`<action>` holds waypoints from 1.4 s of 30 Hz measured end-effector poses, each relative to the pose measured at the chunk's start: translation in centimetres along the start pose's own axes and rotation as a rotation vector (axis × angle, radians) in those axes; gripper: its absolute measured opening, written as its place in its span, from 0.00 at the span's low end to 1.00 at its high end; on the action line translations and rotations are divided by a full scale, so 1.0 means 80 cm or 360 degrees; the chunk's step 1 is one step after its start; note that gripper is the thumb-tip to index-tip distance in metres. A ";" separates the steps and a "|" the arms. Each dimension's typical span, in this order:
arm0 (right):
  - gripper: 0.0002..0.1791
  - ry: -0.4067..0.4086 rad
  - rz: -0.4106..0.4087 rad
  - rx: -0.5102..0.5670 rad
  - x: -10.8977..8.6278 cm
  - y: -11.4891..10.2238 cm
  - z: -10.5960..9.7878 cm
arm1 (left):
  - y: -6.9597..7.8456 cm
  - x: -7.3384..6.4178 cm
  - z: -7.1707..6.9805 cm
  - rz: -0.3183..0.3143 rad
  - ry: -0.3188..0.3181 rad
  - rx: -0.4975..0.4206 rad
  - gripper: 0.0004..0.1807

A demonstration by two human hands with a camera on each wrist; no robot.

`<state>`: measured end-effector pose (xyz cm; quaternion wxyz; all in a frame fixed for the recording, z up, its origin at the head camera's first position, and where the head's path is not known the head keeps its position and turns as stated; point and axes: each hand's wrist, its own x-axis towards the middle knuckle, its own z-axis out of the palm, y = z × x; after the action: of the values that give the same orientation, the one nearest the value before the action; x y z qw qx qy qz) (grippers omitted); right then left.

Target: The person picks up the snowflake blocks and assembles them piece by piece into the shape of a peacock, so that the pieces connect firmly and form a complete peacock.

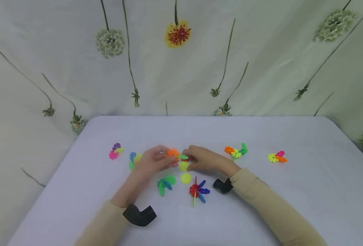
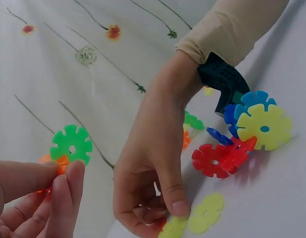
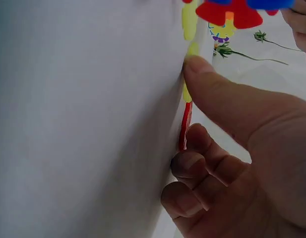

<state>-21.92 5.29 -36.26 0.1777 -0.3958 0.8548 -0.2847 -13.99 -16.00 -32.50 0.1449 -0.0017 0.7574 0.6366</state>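
Observation:
My left hand [image 1: 156, 160] is raised over the table, thumb and fingers pinching an orange notched disc [image 1: 172, 152]. A green notched disc [image 2: 72, 145] is joined to that piece. At the table surface, my right hand [image 1: 206, 159] lowers its thumb onto a yellow notched disc [image 2: 173, 227], while its bent fingertips touch a red notched disc [image 3: 186, 126] beside it. A second yellow disc [image 1: 185, 178] lies just nearer. In front of the hands sit a red, blue and yellow cluster [image 1: 198, 191] and a green and blue cluster [image 1: 166, 183].
More joined clusters lie about: purple, pink and yellow [image 1: 116, 150] at left, blue, yellow and green [image 1: 134, 159] by the left hand, orange, yellow and green [image 1: 236, 152] and yellow, pink and orange [image 1: 277, 157] at right. Behind the white table [image 1: 181, 128] hangs a flower-printed cloth [image 1: 193, 68].

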 end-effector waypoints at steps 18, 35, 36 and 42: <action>0.03 0.0821 -0.0298 0.0892 -0.069 -0.034 0.007 | -0.001 -0.004 0.028 -0.0104 -0.0105 -0.0177 0.19; 0.05 0.0789 -0.0328 0.0752 -0.071 -0.045 0.016 | 0.007 -0.012 0.034 -0.0082 -0.0203 -0.0289 0.20; 0.04 0.0756 -0.0327 0.0733 -0.071 -0.045 0.016 | 0.007 -0.012 0.034 -0.0074 -0.0203 -0.0282 0.19; 0.04 0.0663 -0.0374 0.0604 -0.074 -0.046 0.022 | 0.003 -0.012 0.033 -0.0098 -0.0244 -0.0328 0.19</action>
<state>-15.22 7.34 -34.83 0.0351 -0.3848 0.7528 -0.5328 -12.55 -13.59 -32.46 0.2208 0.0089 0.6743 0.7046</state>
